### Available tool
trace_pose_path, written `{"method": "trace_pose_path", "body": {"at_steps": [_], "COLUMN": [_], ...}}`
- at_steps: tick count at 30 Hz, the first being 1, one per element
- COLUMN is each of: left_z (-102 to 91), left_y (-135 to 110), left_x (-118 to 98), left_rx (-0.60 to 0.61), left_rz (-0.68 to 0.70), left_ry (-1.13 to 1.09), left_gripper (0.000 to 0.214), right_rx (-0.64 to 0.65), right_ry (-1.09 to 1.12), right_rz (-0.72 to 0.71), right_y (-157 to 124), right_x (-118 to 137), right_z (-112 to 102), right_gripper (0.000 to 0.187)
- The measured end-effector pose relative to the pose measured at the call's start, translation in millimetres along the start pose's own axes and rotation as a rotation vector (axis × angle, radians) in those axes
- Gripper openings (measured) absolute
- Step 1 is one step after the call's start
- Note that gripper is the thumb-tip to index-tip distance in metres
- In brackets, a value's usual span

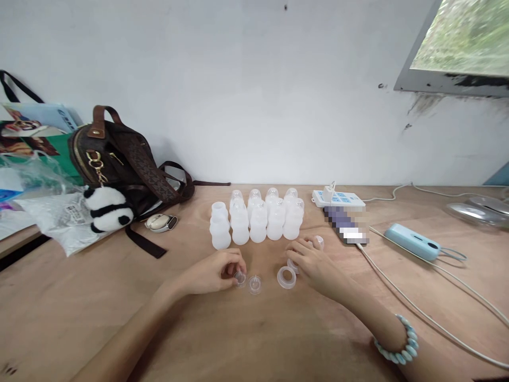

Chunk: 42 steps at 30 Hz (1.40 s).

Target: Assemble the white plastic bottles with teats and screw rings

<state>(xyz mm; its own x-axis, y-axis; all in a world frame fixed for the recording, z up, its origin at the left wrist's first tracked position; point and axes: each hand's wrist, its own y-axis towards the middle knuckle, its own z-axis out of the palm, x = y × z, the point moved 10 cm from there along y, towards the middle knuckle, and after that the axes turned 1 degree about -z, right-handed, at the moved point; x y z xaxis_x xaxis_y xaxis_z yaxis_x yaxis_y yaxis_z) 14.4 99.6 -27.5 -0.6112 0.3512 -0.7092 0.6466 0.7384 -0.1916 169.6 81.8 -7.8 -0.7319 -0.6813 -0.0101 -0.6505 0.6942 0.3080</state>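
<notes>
My left hand [222, 269] is closed, thumb and fingertips at a clear bottle nipple [240, 279] low over the table. A second clear nipple [255, 286] stands on the wood just right of it. My right hand [312, 261] is palm down with bent, somewhat parted fingers above a translucent collar ring [293, 267], partly covering it. Another collar ring [287, 278] lies flat beside that one. Past my right fingertips is a clear dome cap [318, 242], partly hidden. White baby bottles stand in two rows behind the hands; the front-left bottle [220, 228] has an open top, others wear clear domes.
A phone [345, 225] on a cable lies right of the bottles, before a white power strip [338, 199]. Farther right is a blue power bank [412, 241]. On the left are a brown backpack [119, 159] with a panda charm [108, 208] and a mouse [159, 222].
</notes>
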Motion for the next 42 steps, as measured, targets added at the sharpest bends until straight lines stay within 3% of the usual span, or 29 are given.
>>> {"method": "trace_pose_path", "body": {"at_steps": [2, 4, 6, 10, 12, 16, 20, 25, 31, 33, 37, 39, 42], "left_z": [0.2, -6.8, -28.1, -82.4, -95.5, -102.8, -90.0, -54.5, -24.2, -11.2, 18.3, 24.8, 15.3], "left_y": [-1, -1, -3, -30, -34, -15, 0, -5, -31, -35, -45, -49, -43], "left_x": [0, 0, -5, -31, -41, -46, -39, -45, -80, -92, -108, -109, -104], "left_rx": [0.017, -0.044, -0.254, -0.876, -1.021, -0.991, -0.95, -0.936, -0.948, -0.928, -0.894, -0.89, -0.88], "left_rz": [0.01, 0.021, 0.063, 0.133, 0.093, 0.001, -0.009, 0.25, 0.62, 0.685, 0.844, 0.893, 0.818], "left_ry": [0.014, 0.048, 0.113, 0.393, 0.572, 0.776, 0.811, 0.821, 0.812, 0.886, 1.016, 1.02, 0.958], "left_gripper": [0.017, 0.02, 0.023, 0.026, 0.035, 0.057, 0.055, 0.04, 0.042, 0.043, 0.031, 0.025, 0.03], "right_rx": [-0.005, -0.015, -0.033, -0.108, -0.158, -0.254, -0.357, -0.476, -0.564, -0.534, -0.462, -0.474, -0.522], "right_ry": [-0.009, -0.011, -0.003, 0.033, 0.044, 0.085, 0.094, 0.111, 0.205, 0.287, 0.396, 0.418, 0.439], "right_rz": [-0.002, -0.003, -0.005, -0.021, -0.032, -0.056, -0.074, -0.121, -0.124, -0.1, -0.087, -0.079, -0.039], "right_y": [0, 0, 0, 0, 0, -1, -4, -9, -14, -13, -12, -15, -19], "right_x": [1, 1, 1, 3, 6, 11, 15, 20, 25, 26, 36, 37, 31], "right_z": [0, -1, -2, -9, -15, -25, -39, -58, -68, -64, -54, -53, -54], "right_gripper": [0.031, 0.029, 0.026, 0.021, 0.02, 0.019, 0.021, 0.021, 0.02, 0.024, 0.052, 0.044, 0.031]}}
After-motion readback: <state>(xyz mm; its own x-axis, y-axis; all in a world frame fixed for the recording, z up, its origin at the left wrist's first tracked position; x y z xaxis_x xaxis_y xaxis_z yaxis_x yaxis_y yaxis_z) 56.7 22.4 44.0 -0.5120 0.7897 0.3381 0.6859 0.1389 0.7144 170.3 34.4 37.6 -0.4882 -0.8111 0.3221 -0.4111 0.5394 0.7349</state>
